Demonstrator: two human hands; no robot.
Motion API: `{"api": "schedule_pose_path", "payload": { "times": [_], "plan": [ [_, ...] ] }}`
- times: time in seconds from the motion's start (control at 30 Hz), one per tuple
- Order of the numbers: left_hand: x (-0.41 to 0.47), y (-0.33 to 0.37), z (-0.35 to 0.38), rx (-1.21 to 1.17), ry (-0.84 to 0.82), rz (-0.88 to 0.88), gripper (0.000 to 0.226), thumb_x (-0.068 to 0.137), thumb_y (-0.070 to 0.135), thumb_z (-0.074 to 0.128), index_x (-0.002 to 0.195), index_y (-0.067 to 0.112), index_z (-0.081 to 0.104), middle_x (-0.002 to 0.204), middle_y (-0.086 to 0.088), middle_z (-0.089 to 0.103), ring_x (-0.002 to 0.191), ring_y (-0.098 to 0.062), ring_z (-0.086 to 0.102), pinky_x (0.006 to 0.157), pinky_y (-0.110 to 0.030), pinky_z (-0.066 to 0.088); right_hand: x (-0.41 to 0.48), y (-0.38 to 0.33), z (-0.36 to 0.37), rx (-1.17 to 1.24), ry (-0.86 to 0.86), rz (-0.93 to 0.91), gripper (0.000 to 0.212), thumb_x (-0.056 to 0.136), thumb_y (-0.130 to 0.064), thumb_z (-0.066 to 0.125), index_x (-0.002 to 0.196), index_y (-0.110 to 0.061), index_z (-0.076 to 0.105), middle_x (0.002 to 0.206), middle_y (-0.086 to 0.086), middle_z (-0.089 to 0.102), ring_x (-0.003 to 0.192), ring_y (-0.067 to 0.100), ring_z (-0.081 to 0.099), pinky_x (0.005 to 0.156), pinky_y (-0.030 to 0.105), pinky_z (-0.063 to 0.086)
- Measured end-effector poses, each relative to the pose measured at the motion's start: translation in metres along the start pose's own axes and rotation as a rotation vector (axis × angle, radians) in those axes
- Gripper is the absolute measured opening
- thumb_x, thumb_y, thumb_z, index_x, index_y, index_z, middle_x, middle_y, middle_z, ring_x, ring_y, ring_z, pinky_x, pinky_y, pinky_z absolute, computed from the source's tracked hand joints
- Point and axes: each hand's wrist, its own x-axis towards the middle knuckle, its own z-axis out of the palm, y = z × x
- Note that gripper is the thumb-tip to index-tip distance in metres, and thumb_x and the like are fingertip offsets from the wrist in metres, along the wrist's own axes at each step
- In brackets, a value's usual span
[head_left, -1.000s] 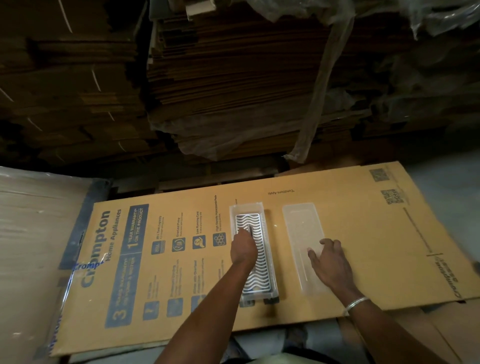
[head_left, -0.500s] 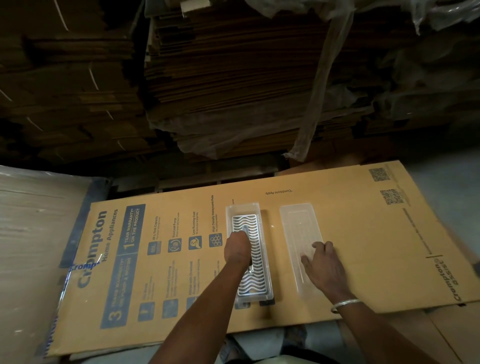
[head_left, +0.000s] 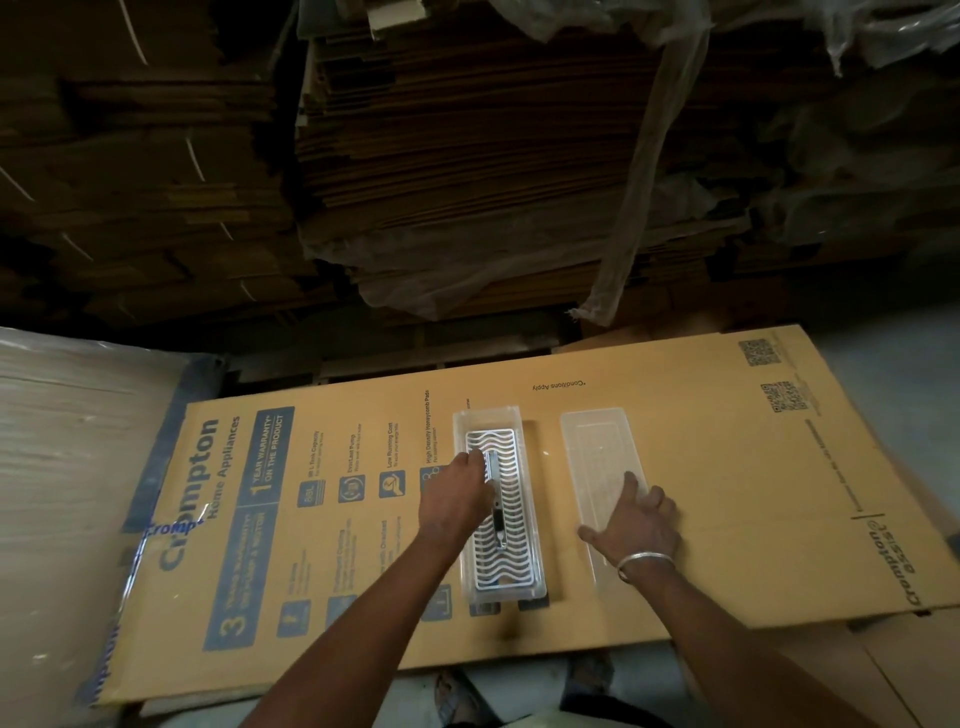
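A clear plastic tray (head_left: 535, 525) holding a white wavy grid insert (head_left: 511, 566) lies on a flattened Crompton carton (head_left: 727, 493). A slim silver and black tool (head_left: 497, 514) lies lengthwise on the grid. My left hand (head_left: 454, 501) reaches over the tray's left wall, and its fingertips pinch the tool's far end. To the right, a clear flat lid (head_left: 597, 441) lies beside the tray. My right hand (head_left: 639, 525) rests on the lid's near half with fingers spread flat, a metal bangle on the wrist.
Tall stacks of flattened cardboard (head_left: 467, 156) rise behind the carton, with plastic wrap (head_left: 644, 182) hanging down. A wrapped pale stack (head_left: 67, 467) stands to the left. More cardboard (head_left: 904, 670) lies at the lower right, and grey floor (head_left: 883, 374) shows at the right.
My left hand has slid left off the grid's middle, uncovering the slim tool lying along it. My right hand stays on the lid, almost unmoved.
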Motion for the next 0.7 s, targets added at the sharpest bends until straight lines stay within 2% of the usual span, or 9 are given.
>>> {"api": "schedule_pose_path", "payload": {
  "times": [0.2,0.3,0.4,0.5,0.6,0.7],
  "plan": [
    [-0.022,-0.037,0.001,-0.099,0.046,-0.047,0.040,0.099,0.045,0.054,0.125,0.015,0.049,0.124,-0.005,0.056,0.096,-0.029,0.067,0.065,-0.040,0.053,-0.003,-0.017,-0.016,0.100,-0.025,0.051,0.119,0.061,-0.076,0.071,0.151,-0.022,0.014,0.130,0.018,0.037,0.116,0.035,0.040,0.074,0.041,0.045],
    [-0.029,-0.051,0.009,-0.227,0.008,-0.097,0.044,0.100,0.047,0.052,0.128,0.012,0.048,0.124,-0.008,0.057,0.100,-0.029,0.065,0.070,-0.036,0.047,-0.015,-0.036,-0.032,0.178,0.038,0.014,0.116,0.062,-0.079,0.066,0.152,-0.028,0.013,0.130,0.020,0.037,0.118,0.037,0.039,0.080,0.045,0.049],
    [-0.033,-0.059,0.018,-0.447,-0.102,-0.208,0.048,0.098,0.052,0.052,0.122,0.011,0.058,0.115,-0.010,0.068,0.102,-0.028,0.066,0.081,-0.036,0.049,-0.035,-0.064,-0.046,0.195,0.077,-0.069,0.113,0.063,-0.084,0.058,0.152,-0.035,0.009,0.130,0.020,0.035,0.118,0.038,0.039,0.079,0.044,0.048],
    [-0.040,-0.062,0.023,-0.717,-0.320,-0.299,0.039,0.097,0.047,0.051,0.107,0.013,0.068,0.103,-0.009,0.074,0.091,-0.029,0.070,0.082,-0.041,0.056,-0.060,-0.097,-0.048,0.148,0.058,-0.168,0.112,0.065,-0.085,0.056,0.152,-0.037,0.005,0.131,0.021,0.033,0.118,0.038,0.038,0.079,0.044,0.048],
    [-0.051,-0.063,0.022,-1.030,-0.469,-0.382,0.025,0.100,0.028,0.046,0.093,0.011,0.062,0.092,-0.011,0.068,0.075,-0.025,0.064,0.070,-0.038,0.056,-0.079,-0.124,-0.033,0.080,-0.014,-0.225,0.114,0.065,-0.085,0.056,0.154,-0.038,0.001,0.134,0.021,0.030,0.119,0.037,0.036,0.080,0.043,0.048],
    [-0.062,-0.061,0.015,-1.102,-0.543,-0.407,0.019,0.102,0.021,0.048,0.091,0.009,0.057,0.080,-0.010,0.061,0.062,-0.020,0.059,0.057,-0.028,0.051,-0.085,-0.137,-0.016,0.005,-0.048,-0.225,0.117,0.064,-0.087,0.053,0.155,-0.039,-0.001,0.132,0.019,0.030,0.115,0.033,0.035,0.076,0.040,0.046]
  ]
}}
